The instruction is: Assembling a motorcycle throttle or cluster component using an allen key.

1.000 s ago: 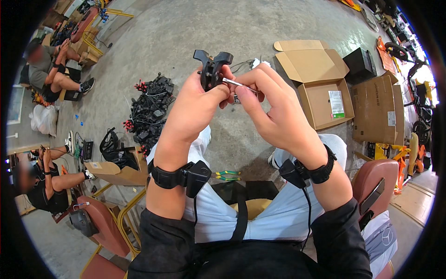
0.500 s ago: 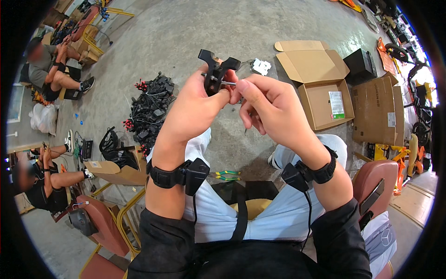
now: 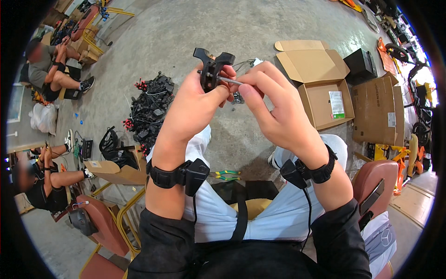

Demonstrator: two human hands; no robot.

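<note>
Head view: shifted slightly leftward since half a second ago is the black, two-pronged plastic part [image 3: 209, 74], along with the left hand [image 3: 193, 102]; the slim, grey metal rod [image 3: 231, 81] now slants and shows more of its length, and the right hand [image 3: 281, 109] has its index finger raised higher, covering most of the small white piece [image 3: 257, 61] on the floor beyond.

The two-pronged part is in front of the person, above the grey concrete floor [image 3: 232, 139], its prongs directed away from the body. The left hand is closed around its lower portion, thumb at the near side. The right hand pinches the rod between thumb and index finger; the rod's other end meets the side of the part, though whether it enters an opening cannot be told.

Left of the hands lies a tangled heap of black components with red-tipped leads [image 3: 153, 109]. To the right stands a shallow, open brown cardboard box [image 3: 318, 97], with a taller brown carton [image 3: 378, 109] just beside it. Pliers with green-and-yellow handles [image 3: 227, 176] lie between the legs. Each forearm wears a black strapped device [image 3: 197, 176]. At far left, two seated co-workers appear.
</note>
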